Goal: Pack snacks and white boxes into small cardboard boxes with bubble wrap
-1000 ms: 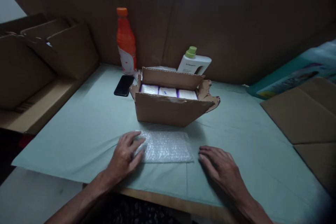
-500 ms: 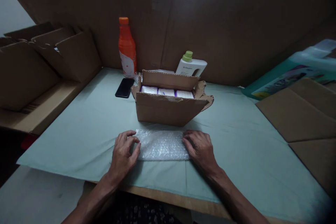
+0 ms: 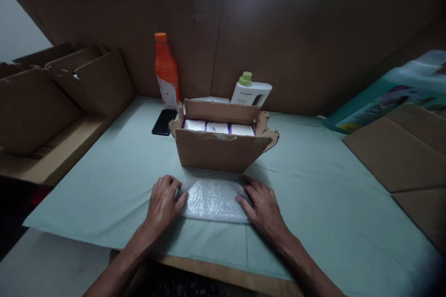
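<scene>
A folded strip of clear bubble wrap (image 3: 214,200) lies across the cloth in front of me. At its left end is my left hand (image 3: 163,202), its thumb and curled fingers closed about the edge. My right hand (image 3: 263,206) grips the right end, thumb on top of the wrap and fingers along the far corner. Just beyond the wrap stands an open cardboard box (image 3: 216,151), its flaps raised. Inside it sit three white packs (image 3: 218,128) with purple edges, side by side. The undersides of both hands' fingers are hidden.
Behind the box stand an orange bottle (image 3: 167,74) and a white bottle with a green cap (image 3: 245,93). A black phone (image 3: 163,122) lies to its left. Open cartons (image 3: 101,83) line the left; a large teal bottle (image 3: 383,97) and cardboard flaps (image 3: 386,153) are at right.
The view has tilted slightly upward, so most things appear a little lower. My right thumb has moved inward over the bubble wrap. Both hands stay at its ends.
</scene>
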`<control>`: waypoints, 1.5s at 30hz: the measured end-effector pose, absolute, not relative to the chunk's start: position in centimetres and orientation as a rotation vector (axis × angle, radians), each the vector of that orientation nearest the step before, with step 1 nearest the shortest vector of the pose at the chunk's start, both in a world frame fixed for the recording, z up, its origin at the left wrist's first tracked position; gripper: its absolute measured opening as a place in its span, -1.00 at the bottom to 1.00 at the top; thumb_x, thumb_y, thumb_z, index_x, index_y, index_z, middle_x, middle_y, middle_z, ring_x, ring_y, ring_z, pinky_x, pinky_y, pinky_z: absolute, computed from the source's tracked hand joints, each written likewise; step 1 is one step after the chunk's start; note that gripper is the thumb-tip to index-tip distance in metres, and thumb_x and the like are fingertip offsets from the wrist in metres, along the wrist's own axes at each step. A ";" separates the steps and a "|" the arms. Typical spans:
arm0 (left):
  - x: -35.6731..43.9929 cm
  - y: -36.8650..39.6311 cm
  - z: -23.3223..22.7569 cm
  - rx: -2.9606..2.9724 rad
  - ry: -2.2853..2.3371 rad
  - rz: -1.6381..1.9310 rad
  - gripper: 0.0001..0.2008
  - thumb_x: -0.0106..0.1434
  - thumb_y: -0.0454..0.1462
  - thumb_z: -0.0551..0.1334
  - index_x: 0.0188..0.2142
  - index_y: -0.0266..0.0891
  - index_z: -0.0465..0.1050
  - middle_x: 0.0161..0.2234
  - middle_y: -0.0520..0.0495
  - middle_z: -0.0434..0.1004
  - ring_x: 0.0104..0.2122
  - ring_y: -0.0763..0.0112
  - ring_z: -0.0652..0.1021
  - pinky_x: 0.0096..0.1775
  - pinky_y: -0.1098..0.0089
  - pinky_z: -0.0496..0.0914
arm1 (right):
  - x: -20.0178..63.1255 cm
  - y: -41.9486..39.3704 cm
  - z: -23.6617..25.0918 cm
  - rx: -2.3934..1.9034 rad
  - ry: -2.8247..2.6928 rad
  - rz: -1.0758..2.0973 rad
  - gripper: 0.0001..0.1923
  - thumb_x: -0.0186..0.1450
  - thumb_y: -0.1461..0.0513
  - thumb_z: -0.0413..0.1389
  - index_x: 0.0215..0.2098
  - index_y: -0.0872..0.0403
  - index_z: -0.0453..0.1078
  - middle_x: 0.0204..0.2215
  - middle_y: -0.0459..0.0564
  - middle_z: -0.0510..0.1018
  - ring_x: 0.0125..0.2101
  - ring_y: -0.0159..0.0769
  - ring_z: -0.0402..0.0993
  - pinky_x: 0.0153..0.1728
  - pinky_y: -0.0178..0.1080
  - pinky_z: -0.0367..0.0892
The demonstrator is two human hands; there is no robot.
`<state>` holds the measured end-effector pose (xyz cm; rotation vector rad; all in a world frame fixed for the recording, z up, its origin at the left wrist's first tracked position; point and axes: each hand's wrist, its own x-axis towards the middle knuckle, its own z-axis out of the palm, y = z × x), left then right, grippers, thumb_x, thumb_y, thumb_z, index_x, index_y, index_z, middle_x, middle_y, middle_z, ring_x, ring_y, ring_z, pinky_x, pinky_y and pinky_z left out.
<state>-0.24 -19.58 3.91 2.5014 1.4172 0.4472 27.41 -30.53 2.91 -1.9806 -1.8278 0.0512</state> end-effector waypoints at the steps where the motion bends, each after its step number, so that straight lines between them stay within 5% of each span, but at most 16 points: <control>1: -0.2 -19.8 3.7 2.484 1.367 0.492 -0.90 0.27 -0.29 0.18 -0.26 -0.22 0.46 -0.21 -0.16 0.50 -0.18 0.11 0.51 -0.13 0.14 0.43 | 27.2 -30.7 3.1 -1.949 -1.803 0.133 -0.81 0.35 0.15 0.06 -0.27 0.08 0.46 -0.02 0.19 0.59 -0.04 0.01 0.52 -0.07 0.01 0.38; 3: -0.1 -20.6 3.2 2.417 1.277 0.613 -0.90 0.28 -0.30 0.14 -0.29 -0.21 0.44 -0.28 -0.12 0.52 -0.25 0.19 0.55 -0.19 0.20 0.46 | 27.1 -31.4 3.8 -1.935 -1.709 0.326 -0.78 0.37 0.14 0.03 -0.22 0.07 0.46 -0.12 0.14 0.63 -0.17 -0.07 0.57 -0.14 -0.04 0.42; 5: -0.4 -21.4 2.7 2.330 1.203 0.720 -0.78 0.31 -0.25 0.14 -0.08 -0.23 0.42 -0.33 -0.06 0.55 -0.35 0.27 0.58 -0.28 0.29 0.50 | 27.3 -32.4 4.7 -1.947 -1.593 0.538 -0.62 0.37 0.09 0.04 0.07 0.09 0.40 -0.15 0.12 0.64 -0.22 -0.10 0.59 -0.18 -0.07 0.46; 7: -1.0 -22.1 2.4 2.278 1.141 0.799 -0.49 0.33 -0.22 0.17 0.25 -0.23 0.19 -0.29 -0.06 0.61 -0.38 0.33 0.62 -0.32 0.36 0.53 | 27.8 -33.5 5.5 -1.930 -1.528 0.700 -0.29 0.33 0.06 0.11 0.37 0.11 0.11 -0.05 0.16 0.62 -0.10 -0.07 0.60 -0.12 -0.07 0.48; 9: -1.6 -22.6 2.4 2.324 1.026 0.865 -0.30 0.33 -0.25 0.18 0.38 -0.14 -0.07 -0.12 -0.13 0.63 -0.25 0.32 0.66 -0.23 0.37 0.56 | 28.5 -34.3 6.0 -1.879 -1.573 0.784 -0.14 0.29 0.08 0.15 0.46 0.08 -0.06 0.10 0.20 0.54 0.09 -0.03 0.50 0.02 -0.02 0.44; 12: -2.2 -22.8 2.4 2.457 0.771 0.896 -0.43 0.31 -0.36 0.14 0.29 0.00 0.17 0.03 -0.15 0.58 -0.04 0.28 0.63 -0.07 0.33 0.55 | 28.9 -34.9 6.4 -1.828 -1.769 0.800 -0.41 0.30 0.11 0.17 0.30 -0.06 0.31 0.15 0.13 0.52 0.16 -0.01 0.44 0.12 0.03 0.37; 15: -2.2 -22.6 3.0 2.449 0.678 0.871 -0.59 0.25 -0.47 0.07 -0.04 -0.04 0.48 -0.16 -0.10 0.63 -0.19 0.34 0.66 -0.21 0.44 0.58 | 28.3 -34.7 7.1 -1.736 -1.908 0.687 -0.73 0.33 0.21 0.11 -0.05 -0.10 0.57 -0.13 0.02 0.68 -0.06 -0.10 0.61 -0.06 -0.07 0.52; 19: -1.8 -21.9 6.9 2.492 0.726 1.151 -0.61 0.24 -0.50 0.11 -0.07 -0.07 0.48 -0.21 -0.09 0.60 -0.23 0.36 0.65 -0.25 0.47 0.56 | 27.6 -33.9 11.3 -1.481 -1.907 0.304 -0.68 0.34 0.34 0.07 -0.04 -0.10 0.52 -0.23 -0.05 0.66 -0.26 -0.26 0.64 -0.29 -0.27 0.57; 23: -0.1 -18.9 14.6 2.678 0.787 1.581 -0.43 0.22 -0.46 0.23 0.20 -0.06 0.34 -0.02 -0.15 0.54 0.00 0.22 0.57 0.01 0.27 0.50 | 28.6 -31.0 18.4 -1.357 -1.788 -0.275 -0.56 0.30 0.35 0.18 0.10 -0.15 0.45 -0.10 -0.04 0.63 -0.13 -0.24 0.60 -0.09 -0.20 0.53; 25: 1.4 -15.9 18.4 2.704 0.770 1.670 -0.53 0.26 -0.39 0.22 0.16 -0.13 0.40 0.00 -0.15 0.54 0.02 0.20 0.55 0.04 0.23 0.46 | 29.8 -28.2 21.3 -1.341 -1.742 -0.428 -0.61 0.31 0.33 0.17 0.08 -0.09 0.47 -0.04 -0.01 0.62 -0.04 -0.19 0.56 0.02 -0.13 0.46; 28: 3.7 -10.9 22.1 2.657 0.809 1.226 -0.68 0.30 -0.28 0.10 -0.07 -0.28 0.57 -0.12 -0.14 0.62 -0.15 0.28 0.60 -0.09 0.33 0.46 | 32.0 -23.3 23.8 -1.478 -1.817 -0.246 -0.71 0.34 0.28 0.09 -0.02 0.04 0.53 -0.05 0.02 0.64 -0.04 -0.17 0.57 -0.01 -0.12 0.45; 31: 5.4 -7.3 23.4 2.745 0.880 0.531 -0.69 0.22 -0.31 0.08 -0.29 -0.29 0.62 -0.40 -0.05 0.62 -0.44 0.43 0.52 -0.36 0.46 0.34 | 33.1 -19.5 24.3 -1.747 -2.045 0.141 -0.72 0.28 0.32 0.07 -0.16 0.05 0.59 -0.21 -0.05 0.70 -0.26 -0.27 0.62 -0.26 -0.26 0.46; 34: 6.7 -6.0 23.5 2.867 0.854 0.051 -0.73 0.13 -0.38 0.09 -0.50 -0.23 0.58 -0.59 0.02 0.50 -0.59 0.48 0.38 -0.48 0.44 0.16 | 32.7 -17.6 24.0 -1.981 -2.275 0.160 -0.70 0.20 0.38 0.10 -0.26 -0.03 0.62 -0.36 -0.11 0.70 -0.43 -0.32 0.57 -0.45 -0.34 0.31; 38: 8.2 -5.1 22.7 2.897 0.797 -0.065 -0.75 0.01 -0.41 0.17 -0.47 -0.10 0.61 -0.55 0.04 0.56 -0.55 0.41 0.43 -0.46 0.44 0.16 | 31.6 -16.7 23.4 -2.052 -2.433 0.081 -0.64 0.05 0.46 0.14 -0.36 -0.08 0.63 -0.51 -0.13 0.65 -0.48 -0.27 0.54 -0.50 -0.32 0.20; 42: 7.9 -3.9 21.8 2.907 0.736 -0.110 -0.62 -0.03 -0.40 0.22 -0.26 0.02 0.65 -0.38 0.01 0.66 -0.42 0.30 0.55 -0.39 0.42 0.28 | 32.2 -17.1 23.0 -1.996 -2.474 0.036 -0.53 0.06 0.44 0.13 -0.17 -0.11 0.61 -0.31 -0.08 0.69 -0.31 -0.20 0.59 -0.37 -0.28 0.28; 45: 6.4 -3.6 21.5 2.859 0.789 0.202 -0.68 -0.05 -0.37 0.28 -0.31 0.02 0.65 -0.38 0.03 0.65 -0.41 0.31 0.58 -0.37 0.44 0.33 | 33.2 -18.2 23.6 -1.904 -2.458 -0.120 -0.66 0.18 0.35 0.10 -0.16 -0.09 0.58 -0.25 -0.06 0.68 -0.26 -0.17 0.56 -0.30 -0.22 0.27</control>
